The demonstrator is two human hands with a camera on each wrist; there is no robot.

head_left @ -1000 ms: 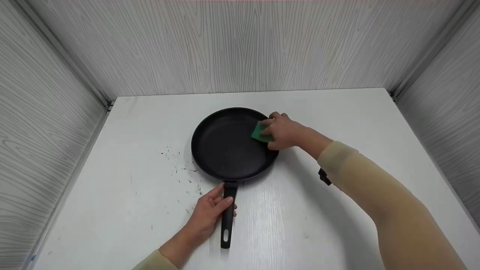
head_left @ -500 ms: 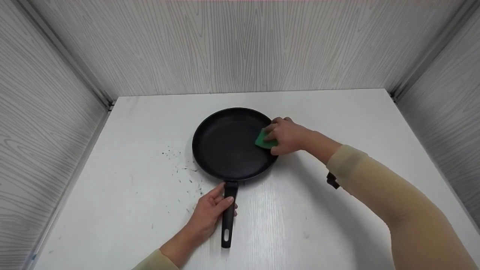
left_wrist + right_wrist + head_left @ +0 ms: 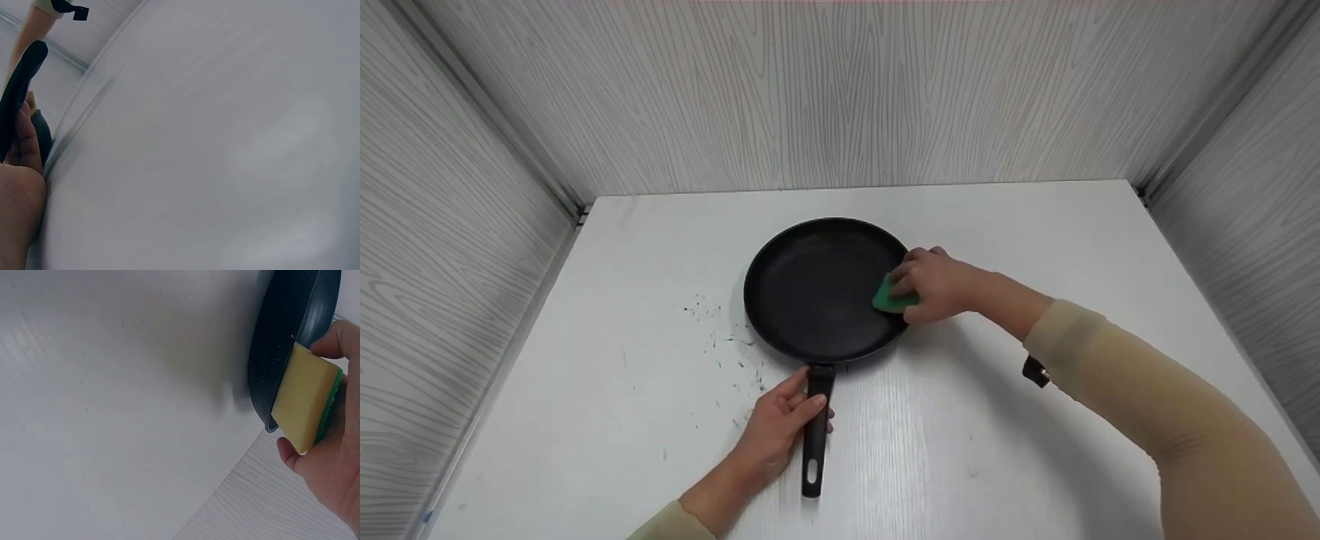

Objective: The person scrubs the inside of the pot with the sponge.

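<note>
A black frying pan point(image 3: 817, 292) lies on the white table, its handle point(image 3: 813, 457) toward the front. My left hand point(image 3: 776, 427) grips that handle close to the pan's body; in the left wrist view the handle's end point(image 3: 31, 59) juts up past the fingers. At the pan's right side my right hand point(image 3: 937, 285) holds a sponge point(image 3: 891, 300) against the inner wall. The right wrist view shows the sponge's yellow foam point(image 3: 304, 394) facing the pan's rim and its green scouring side toward the palm, pinched between thumb and fingers.
Small dark specks point(image 3: 735, 352) are scattered on the white table point(image 3: 607, 315) left of the pan. Grey wood-grain panels point(image 3: 840, 90) enclose the table at the back and both sides. A small black device point(image 3: 1035, 371) sits under the right sleeve.
My right hand has slid the sponge along the pan's right side toward the front and slightly right. The left hand and the pan have stayed nearly still.
</note>
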